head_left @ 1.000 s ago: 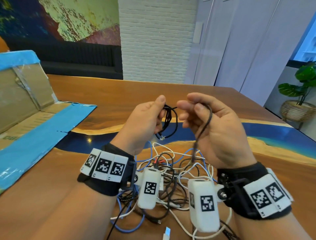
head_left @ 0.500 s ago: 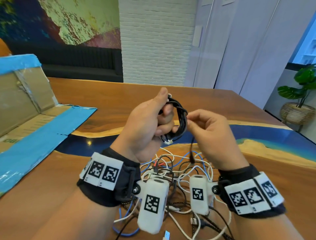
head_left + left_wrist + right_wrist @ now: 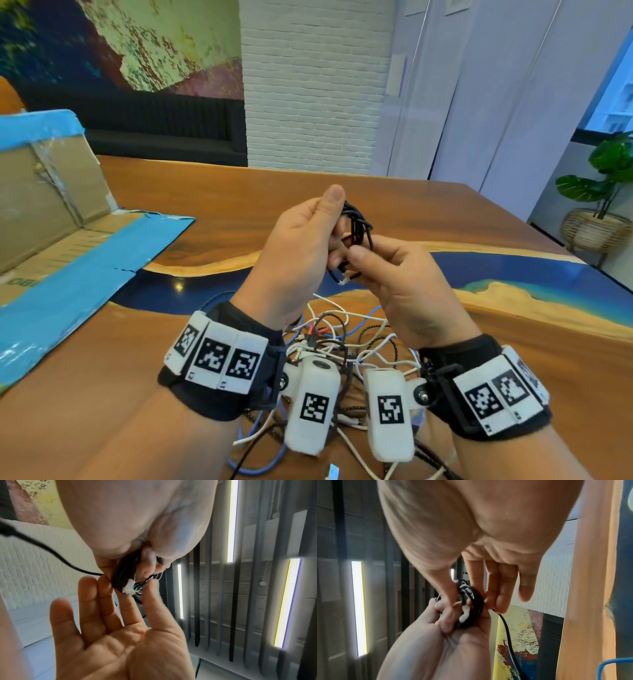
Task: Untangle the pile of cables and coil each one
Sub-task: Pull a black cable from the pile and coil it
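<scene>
Head view: both hands are raised above the tabletop (image 3: 394,205), where the tangled pile of cables (image 3: 346,342) lies. The left hand (image 3: 294,253) has its grip closed round a small black cable coil (image 3: 358,228). The right hand (image 3: 404,284) pinches the same cable's loose strand against the coil. To wind it well, I'd keep the loops pinned firmly and feed the tail round evenly, without letting it drag on the pile.

R hand (image 3: 488,585) thumb + index pinch black cable coil (image 3: 471,608); L hand (image 3: 453,632) grips coil below; loose strand hangs beside coil.
</scene>
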A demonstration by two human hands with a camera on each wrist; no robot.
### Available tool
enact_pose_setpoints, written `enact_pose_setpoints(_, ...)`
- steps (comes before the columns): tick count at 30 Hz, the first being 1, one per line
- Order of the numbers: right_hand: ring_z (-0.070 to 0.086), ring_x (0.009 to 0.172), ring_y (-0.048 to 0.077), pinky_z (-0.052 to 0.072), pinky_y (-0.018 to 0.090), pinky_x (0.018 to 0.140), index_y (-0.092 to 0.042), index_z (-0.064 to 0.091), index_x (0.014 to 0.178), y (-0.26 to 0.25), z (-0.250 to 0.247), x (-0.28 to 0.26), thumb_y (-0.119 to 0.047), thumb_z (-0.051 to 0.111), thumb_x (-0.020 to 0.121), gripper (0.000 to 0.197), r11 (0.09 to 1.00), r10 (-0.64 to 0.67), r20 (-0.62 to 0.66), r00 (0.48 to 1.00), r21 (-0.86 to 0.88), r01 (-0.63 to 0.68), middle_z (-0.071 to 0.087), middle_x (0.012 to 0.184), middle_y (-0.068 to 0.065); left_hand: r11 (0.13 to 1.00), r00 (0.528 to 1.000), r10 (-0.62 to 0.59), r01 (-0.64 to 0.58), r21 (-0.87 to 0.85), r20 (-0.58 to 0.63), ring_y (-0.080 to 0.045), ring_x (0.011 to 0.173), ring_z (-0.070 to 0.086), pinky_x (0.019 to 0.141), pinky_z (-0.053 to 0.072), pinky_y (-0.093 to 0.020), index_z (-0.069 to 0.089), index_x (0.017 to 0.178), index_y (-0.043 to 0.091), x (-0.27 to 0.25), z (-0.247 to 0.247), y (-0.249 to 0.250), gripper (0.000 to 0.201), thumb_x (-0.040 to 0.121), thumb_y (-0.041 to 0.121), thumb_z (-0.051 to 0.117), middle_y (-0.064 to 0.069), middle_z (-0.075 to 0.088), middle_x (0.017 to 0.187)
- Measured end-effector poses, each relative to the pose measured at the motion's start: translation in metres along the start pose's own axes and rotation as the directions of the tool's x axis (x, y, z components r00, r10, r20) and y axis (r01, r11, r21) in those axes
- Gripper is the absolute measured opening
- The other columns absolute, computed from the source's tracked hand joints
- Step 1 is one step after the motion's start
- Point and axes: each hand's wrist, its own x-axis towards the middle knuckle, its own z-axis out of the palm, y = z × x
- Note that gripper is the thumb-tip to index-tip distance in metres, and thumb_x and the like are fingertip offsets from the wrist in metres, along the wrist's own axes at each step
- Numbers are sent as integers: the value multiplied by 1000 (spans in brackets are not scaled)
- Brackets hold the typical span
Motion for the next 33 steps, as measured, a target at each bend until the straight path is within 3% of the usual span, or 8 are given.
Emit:
enact_pose_setpoints(4, 68, 81, 17, 54, 32, 79, -14, 77, 93, 5, 10, 3, 2, 63, 95, 22, 998, -56, -170, 984, -37, 50, 77, 87, 5, 970, 995, 96, -92, 223, -7, -23, 71, 46, 75, 48, -54, 51, 73, 3, 2, -8, -3, 55, 103, 49, 45, -11, 48, 71)
enact_pose_setpoints(10, 64, 69, 18, 53, 31, 68, -10, 64, 76, 0, 15, 0, 21, 52, 88, 36, 986, -14, -123, 992, 162, 34, 68, 76, 7, 978, 995, 15, -34, 206, 94, -20, 63, 41, 59, 38, -25, 57, 78, 2, -1, -5, -1, 50, 105, 40, 40, 6, 50, 56)
enact_pose_setpoints(15, 68, 79, 30, 51, 64, 89, -17, 74, 85, 1, 15, -1, -7, 84, 75, 17, 985, -64, -203, 977, 147, 95, 70, 92, 19, 990, 993, -18, 1, 139, 120, -14, 59, 40, 59, 38, -20, 53, 73, 9, 0, -5, -3, 49, 107, 41, 37, -1, 39, 57)
enact_pose_setpoints(18, 68, 83, 30, 56, 57, 83, -18, 67, 107, 4, 8, 1, -29, 94, 62, 54, 981, -76, -183, 980, 160, 106, 63, 109, 24, 995, 993, -61, 52, 85, 103, -13, 58, 40, 59, 40, -21, 53, 71, 12, 0, -7, -4, 49, 106, 42, 38, 3, 42, 54)
enact_pose_setpoints(22, 67, 74, 19, 59, 32, 70, -24, 56, 127, 3, 8, 0, -37, 100, 52, 88, 963, -114, -93, 989, 234, 133, 58, 114, 17, 994, 992, -104, 100, 51, 76, -16, 56, 36, 51, 34, -21, 51, 70, 14, 0, -7, -5, 49, 104, 47, 40, 4, 38, 54)
enact_pose_setpoints(25, 54, 86, 22, 53, 34, 83, -30, 65, 128, -2, 9, -3, -48, 90, 66, 69, 951, -291, -124, 948, 68, 301, 52, 107, 12, 993, 994, -107, 106, 58, 11, -12, 50, 27, 45, 23, -23, 50, 69, 17, 3, -11, -4, 49, 105, 50, 40, 3, 33, 56)
enact_pose_setpoints(29, 56, 79, 15, 47, 24, 74, -12, 74, 105, -12, 10, -8, -12, 67, 93, 14, 865, -474, -67, 878, -223, 450, 64, 85, 6, 994, 997, -59, 64, 89, -57, -9, 50, 28, 44, 26, -18, 48, 73, 15, 5, -15, -2, 47, 106, 47, 38, 2, 33, 59)
enact_pose_setpoints(33, 70, 91, 28, 56, 39, 89, -16, 79, 97, -16, 2, -11, 7, 51, 95, 36, 934, -347, 2, 938, -85, 346, 75, 90, 8, 996, 990, -9, 20, 82, -137, -6, 48, 30, 44, 30, -13, 47, 76, 14, 6, -18, 3, 45, 107, 45, 38, 4, 33, 60)
